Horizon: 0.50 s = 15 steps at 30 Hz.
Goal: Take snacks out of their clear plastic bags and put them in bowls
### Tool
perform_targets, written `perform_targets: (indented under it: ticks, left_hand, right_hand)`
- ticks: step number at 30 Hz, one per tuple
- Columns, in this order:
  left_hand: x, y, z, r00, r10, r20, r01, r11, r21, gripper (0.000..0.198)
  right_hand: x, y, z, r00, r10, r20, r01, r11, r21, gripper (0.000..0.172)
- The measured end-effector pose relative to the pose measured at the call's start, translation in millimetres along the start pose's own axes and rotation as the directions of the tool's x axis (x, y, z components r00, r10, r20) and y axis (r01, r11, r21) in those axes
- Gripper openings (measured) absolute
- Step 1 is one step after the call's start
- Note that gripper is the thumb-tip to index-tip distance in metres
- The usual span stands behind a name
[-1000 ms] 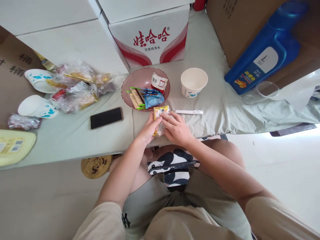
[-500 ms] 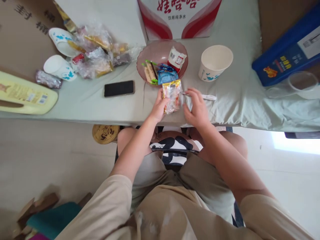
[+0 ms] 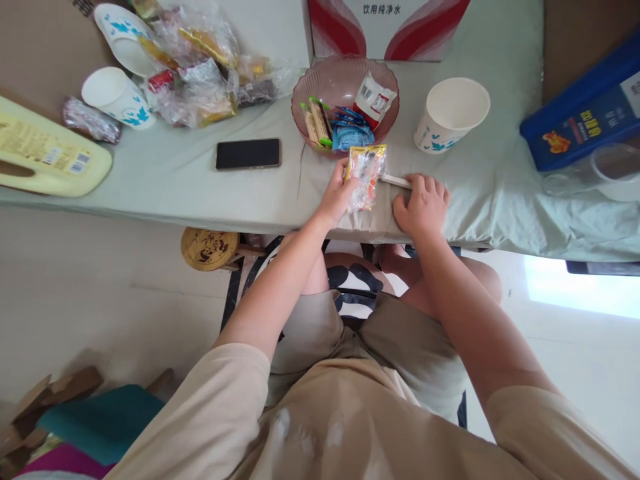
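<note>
My left hand [image 3: 339, 195] is closed on a clear, crinkly snack wrapper [image 3: 367, 179] with a yellow top edge, held upright just in front of the bowl. Palm down on the cloth, my right hand [image 3: 425, 203] has its fingers curled over one end of a slim white stick-like tool [image 3: 397, 181]. The tool's other end points toward the wrapper; its exact kind is unclear. Behind the wrapper is a pink translucent bowl [image 3: 300, 110] with blue packets [image 3: 353, 137], green-edged wafer packs [image 3: 317, 123] and a red-and-white packet [image 3: 374, 101].
A paper cup [image 3: 451, 115] stands right of the bowl, a phone [image 3: 249, 154] lies left. Several wrapped snacks [image 3: 200, 80] and another paper cup [image 3: 119, 98] sit farther left, near a yellow jug [image 3: 50, 150]. A blue box [image 3: 580, 127] is at right.
The view has shifted, so the table things appear farther right and higher. My right hand has moved away from the wrapper and down onto the cloth. My left hand keeps hold of the wrapper.
</note>
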<state>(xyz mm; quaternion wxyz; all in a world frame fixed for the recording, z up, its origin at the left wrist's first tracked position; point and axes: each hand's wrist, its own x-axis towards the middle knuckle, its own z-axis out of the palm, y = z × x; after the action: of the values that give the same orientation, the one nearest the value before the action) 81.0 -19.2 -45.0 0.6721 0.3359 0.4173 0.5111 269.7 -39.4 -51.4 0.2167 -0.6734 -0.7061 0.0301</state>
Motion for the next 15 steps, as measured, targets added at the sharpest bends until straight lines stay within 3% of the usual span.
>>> perform_targets:
  ticks: [9, 15]
  left_hand:
    - [-1.1, -7.0, 2.6, 0.994, 0.111, 0.002, -0.110, 0.989, 0.098, 0.046]
    - [2.4, -0.5, 1.6, 0.997, 0.014, 0.070, -0.023, 0.991, 0.129, 0.042]
  right_hand:
    - [0.1, -2.8, -5.8, 0.999, 0.022, 0.026, -0.023, 1.000, 0.014, 0.035]
    - [0.4, -3.1, -5.8, 1.000, 0.022, 0.001, -0.022, 1.000, 0.010, 0.029]
